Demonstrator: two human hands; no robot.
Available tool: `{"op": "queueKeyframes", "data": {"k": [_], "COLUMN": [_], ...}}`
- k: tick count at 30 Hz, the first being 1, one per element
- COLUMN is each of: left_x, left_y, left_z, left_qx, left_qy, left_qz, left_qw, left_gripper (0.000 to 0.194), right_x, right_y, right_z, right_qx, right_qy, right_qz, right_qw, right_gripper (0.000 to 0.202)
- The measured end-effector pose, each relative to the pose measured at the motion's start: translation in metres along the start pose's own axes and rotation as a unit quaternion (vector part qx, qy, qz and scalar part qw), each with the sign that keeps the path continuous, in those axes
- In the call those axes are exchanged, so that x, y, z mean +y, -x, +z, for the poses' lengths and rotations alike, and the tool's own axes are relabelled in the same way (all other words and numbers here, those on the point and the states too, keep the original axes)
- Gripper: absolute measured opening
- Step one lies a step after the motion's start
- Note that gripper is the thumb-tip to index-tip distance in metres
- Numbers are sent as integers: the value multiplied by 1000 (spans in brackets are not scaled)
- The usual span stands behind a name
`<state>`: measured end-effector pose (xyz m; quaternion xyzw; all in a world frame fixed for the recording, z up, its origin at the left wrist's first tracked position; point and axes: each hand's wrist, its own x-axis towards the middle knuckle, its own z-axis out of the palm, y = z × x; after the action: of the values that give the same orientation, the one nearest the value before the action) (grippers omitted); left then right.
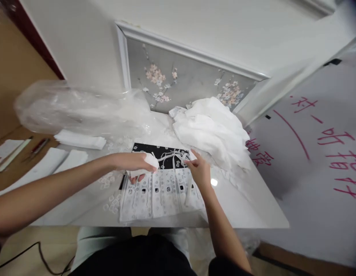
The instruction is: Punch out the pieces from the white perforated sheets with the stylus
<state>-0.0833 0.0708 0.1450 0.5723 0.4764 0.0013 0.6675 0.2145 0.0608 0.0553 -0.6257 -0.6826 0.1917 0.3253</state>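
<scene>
From afar I have the left hand (135,164) curled round a white bundle (151,161) over the black sheet (143,147), the right hand (200,169) bent-fingered beside the strings (165,157), whether gripping I can't tell, so I'd steady the bundle and separate strands gently.

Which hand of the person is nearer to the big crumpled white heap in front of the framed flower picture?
Right. The right hand is just on the near side of the white heap; the left hand is farther away, off to the heap's left.
</scene>
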Motion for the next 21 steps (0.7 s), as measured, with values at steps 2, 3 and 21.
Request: {"op": "queueKeyframes", "data": {"k": [2,3,21], "left_x": [15,24,-53], "left_y": [17,24,21], "left_z": [-3,-3,34], "left_qx": [-3,-7,69], "left_qy": [-142,-208,-441], "left_qz": [-33,-50,184], "left_qw": [989,977,876], "left_gripper": [38,39,19], "right_x": [-39,-60,-74], "right_y": [1,3,38], "right_z": [9,15,21], "right_qx": [-19,-25,-290], "right_qy": [-63,-77,-157], "right_qz": [-84,-148,-200], "right_qw": [994,986,923], "right_gripper": [59,69,73]}}
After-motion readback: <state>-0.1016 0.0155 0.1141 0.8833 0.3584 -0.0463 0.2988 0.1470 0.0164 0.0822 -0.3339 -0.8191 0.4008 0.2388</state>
